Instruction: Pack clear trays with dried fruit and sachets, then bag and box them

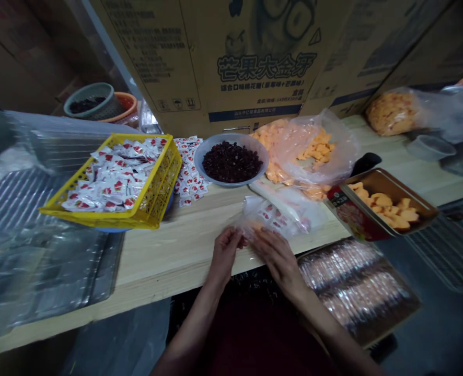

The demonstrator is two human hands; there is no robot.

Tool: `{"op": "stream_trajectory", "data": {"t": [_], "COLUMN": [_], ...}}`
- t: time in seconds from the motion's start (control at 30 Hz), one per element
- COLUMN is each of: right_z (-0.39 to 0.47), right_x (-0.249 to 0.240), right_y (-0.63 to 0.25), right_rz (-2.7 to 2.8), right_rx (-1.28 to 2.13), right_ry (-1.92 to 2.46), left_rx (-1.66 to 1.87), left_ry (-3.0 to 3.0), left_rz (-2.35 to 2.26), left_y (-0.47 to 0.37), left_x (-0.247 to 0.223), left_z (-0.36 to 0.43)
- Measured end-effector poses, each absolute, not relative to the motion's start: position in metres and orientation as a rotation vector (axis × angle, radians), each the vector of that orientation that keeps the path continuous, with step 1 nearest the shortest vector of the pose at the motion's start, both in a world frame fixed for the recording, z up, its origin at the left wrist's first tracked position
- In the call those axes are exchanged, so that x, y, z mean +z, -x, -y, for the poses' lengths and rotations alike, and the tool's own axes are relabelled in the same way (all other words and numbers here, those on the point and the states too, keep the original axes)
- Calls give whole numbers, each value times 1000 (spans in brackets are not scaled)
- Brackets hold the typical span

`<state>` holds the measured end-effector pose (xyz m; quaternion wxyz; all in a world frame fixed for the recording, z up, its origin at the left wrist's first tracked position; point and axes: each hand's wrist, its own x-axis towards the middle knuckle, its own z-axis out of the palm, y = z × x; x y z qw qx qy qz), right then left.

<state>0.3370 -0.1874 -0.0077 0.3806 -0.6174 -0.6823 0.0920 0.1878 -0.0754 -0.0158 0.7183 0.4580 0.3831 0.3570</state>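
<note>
At the table's front edge, my left hand (227, 244) pinches the near edge of a small clear plastic bag (246, 223). My right hand (275, 253) holds the bag's other side, its fingers lying close together over the plastic. Something orange shows through the bag by the right fingertips. Just beyond my hands lie white packets with red print (273, 213) and more clear plastic bags (313, 215). Behind them stands a pale bowl (231, 183) of dark red dried pieces. An open clear bag of orange pieces (316, 149) sits to its right.
A yellow basket (166, 183) full of printed packets stands left, with clear plastic trays (51, 266) beside it. On the right, a tin (372, 183) of orange pieces overhangs the front edge. Below is a box of wrapped packs (357, 284). Cardboard boxes (200, 57) wall the back.
</note>
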Motion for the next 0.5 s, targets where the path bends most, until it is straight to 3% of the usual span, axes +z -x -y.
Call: {"op": "stream_trajectory", "data": {"t": [0.27, 0.4, 0.5], "right_z": [152, 161, 183], "right_x": [75, 104, 116], "right_y": [-399, -408, -398], "right_rz": [1077, 1194, 1390], "right_rx": [119, 147, 177], "right_ry": [1372, 1365, 1344], "left_rx": [906, 1052, 840], "left_ry": [-1411, -1712, -2147], "left_rz": [-772, -607, -471], "left_y": [-203, -217, -227], "left_x": [38, 92, 128], "left_z": [36, 33, 44]}}
